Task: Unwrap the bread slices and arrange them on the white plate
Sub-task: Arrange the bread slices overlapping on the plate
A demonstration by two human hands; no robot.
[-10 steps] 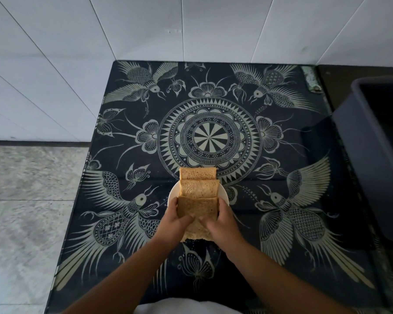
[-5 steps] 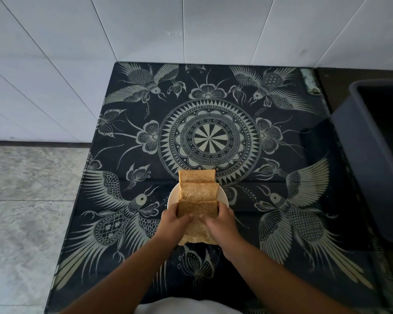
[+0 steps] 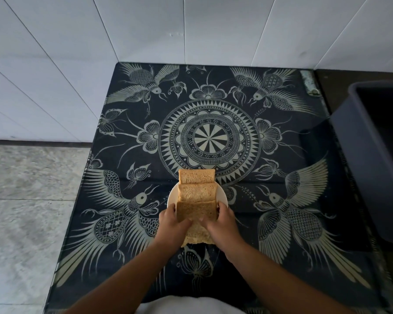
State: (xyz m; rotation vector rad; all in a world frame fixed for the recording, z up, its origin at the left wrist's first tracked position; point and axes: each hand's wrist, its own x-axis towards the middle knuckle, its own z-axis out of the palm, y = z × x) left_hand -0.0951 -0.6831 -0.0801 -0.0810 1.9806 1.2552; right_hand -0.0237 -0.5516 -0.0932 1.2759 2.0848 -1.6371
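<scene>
Brown bread slices overlap in a row on the small white plate [image 3: 171, 196], which sits on the dark patterned table. The farthest slice [image 3: 196, 176] sticks out past the plate's far rim, and a second slice [image 3: 196, 192] lies below it. My left hand [image 3: 171, 224] and my right hand [image 3: 220, 223] grip the nearest upper slice [image 3: 196, 211] from both sides, thumbs on top. Another slice [image 3: 197, 234] lies under it and pokes out toward me between my wrists. No wrapper shows.
The table [image 3: 281, 223] has a glossy black top with pale bird and mandala patterns. A dark grey plastic bin [image 3: 372, 155] stands at the right edge. White tiled walls rise behind and to the left; grey stone floor lies to the left.
Both hands have stayed on the nearest slice, shifting it only slightly on the plate. The other slices have not moved.
</scene>
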